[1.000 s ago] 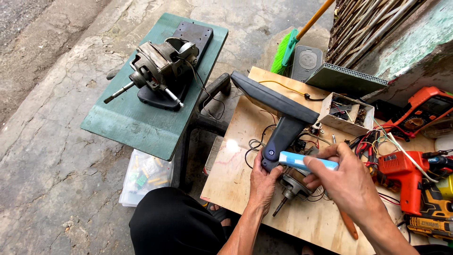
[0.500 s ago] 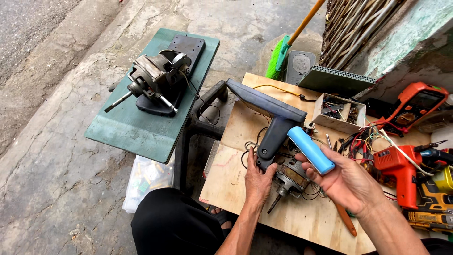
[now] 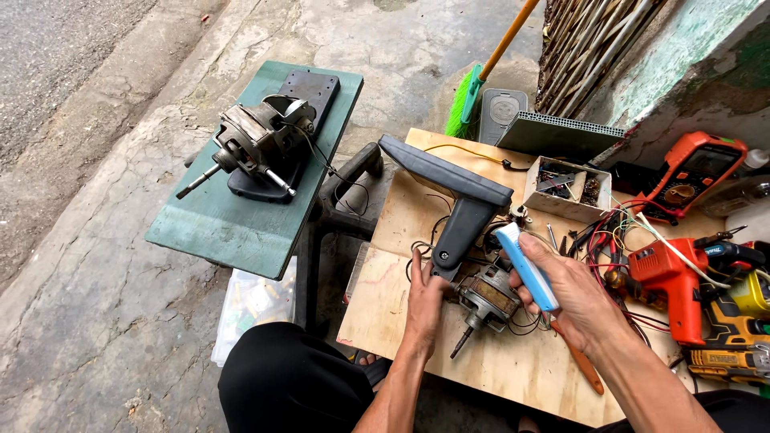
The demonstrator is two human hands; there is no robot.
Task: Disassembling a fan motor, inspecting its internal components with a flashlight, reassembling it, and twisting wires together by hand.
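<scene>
Beside right hand (image 3: 573,301): parts-filled cardboard box (image 3: 568,189)

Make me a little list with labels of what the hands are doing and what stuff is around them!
Left hand: rests on the small motor and grey stand on the wooden board
Right hand: holds a blue and white tool over the motor
Green table: bears another motor
Right side: orange drill, orange meter, tangled wires
Back: small parts box, broom
</scene>
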